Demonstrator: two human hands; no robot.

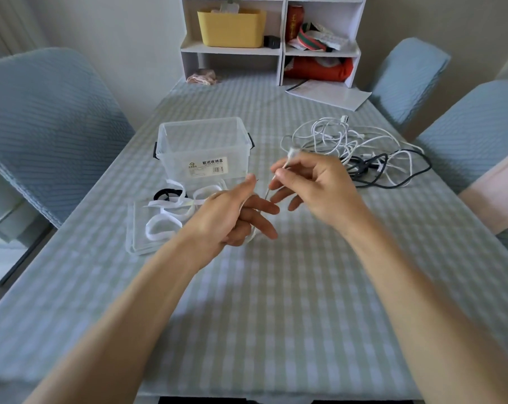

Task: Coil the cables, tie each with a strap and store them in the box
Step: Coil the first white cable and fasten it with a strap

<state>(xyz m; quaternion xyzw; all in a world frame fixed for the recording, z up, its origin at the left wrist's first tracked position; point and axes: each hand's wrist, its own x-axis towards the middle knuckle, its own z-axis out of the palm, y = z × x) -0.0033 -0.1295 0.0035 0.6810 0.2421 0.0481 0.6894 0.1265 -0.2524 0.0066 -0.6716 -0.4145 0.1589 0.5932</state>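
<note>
Left hand (232,217) fingers loosely around white cable (268,190) loops, apparently, right hand (314,182) pinching its plug end

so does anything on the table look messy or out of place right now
Yes: the white and black cables lie in one tangled heap right of the clear storage box, none coiled. The straps are strewn loosely over the box lid. Nothing looks spilled or damaged.

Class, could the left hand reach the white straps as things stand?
Probably not yet: the straps lie unobstructed just beside the left hand, but a white cable is looped around its fingers.
</note>
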